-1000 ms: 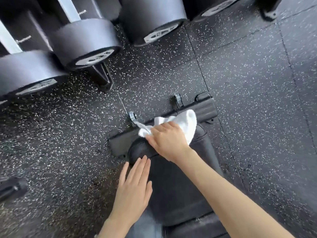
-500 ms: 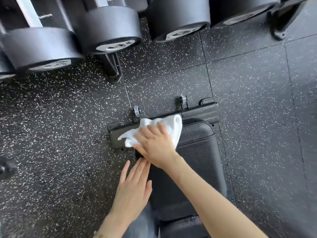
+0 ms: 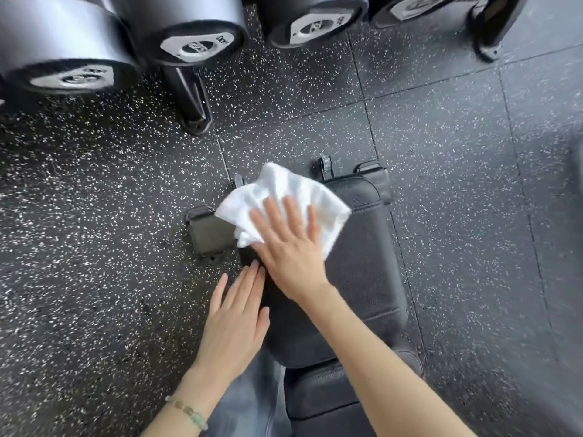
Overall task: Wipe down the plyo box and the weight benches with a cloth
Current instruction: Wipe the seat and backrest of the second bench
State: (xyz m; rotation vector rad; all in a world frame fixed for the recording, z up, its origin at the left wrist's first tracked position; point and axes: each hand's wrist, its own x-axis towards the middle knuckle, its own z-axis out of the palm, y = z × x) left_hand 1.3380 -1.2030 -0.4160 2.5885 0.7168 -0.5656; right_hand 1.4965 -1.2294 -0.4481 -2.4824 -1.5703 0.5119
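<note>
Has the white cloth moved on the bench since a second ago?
Yes. The white cloth went from bunched over the base crossbar up onto the end of the bench pad, spread flat under the right hand.

White soft cloth on grained black leather-like bench pad; speckled matt rubber floor

Single head-worn view, looking steeply down, close over bench pad, speckled floor around

A gym: speckled black rubber floor tiles, large round black dumbbell heads on a rack, and a black padded weight bench.
</note>
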